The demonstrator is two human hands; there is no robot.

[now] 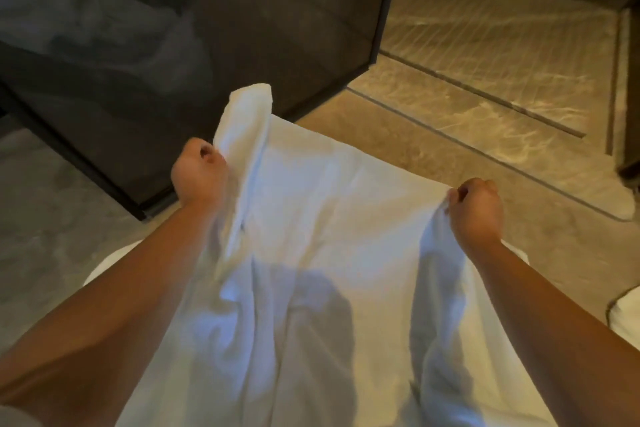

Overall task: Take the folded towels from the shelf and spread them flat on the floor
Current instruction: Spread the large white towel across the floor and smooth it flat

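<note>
Two hands grip one white towel [332, 211], one at each upper corner, and the cloth hangs between them and down toward the person. Furthest left stands a dark cabinet [242, 28], its lower corner just behind the towel's top edge. Next, the left hand [199, 172] is a closed fist on the left corner; beside its knuckles a doubled flap of cloth stands up, so that edge is not yet opened out. Across the middle, the towel stretches fairly taut from fist to fist, its held edge running left to right and sloping down toward the right, with its length falling away below the frame. On the right, the right hand [476, 208] is likewise closed on a bunched corner, lower in view than the left. Beyond lies the tiled floor [485, 80], bare ahead of the towel. Judgement: laying flat calls for both fists to carry the edge forward and down, the left flap needing release first. Whether the lower end touches the floor cannot be told; it is apparently out of view.
</note>
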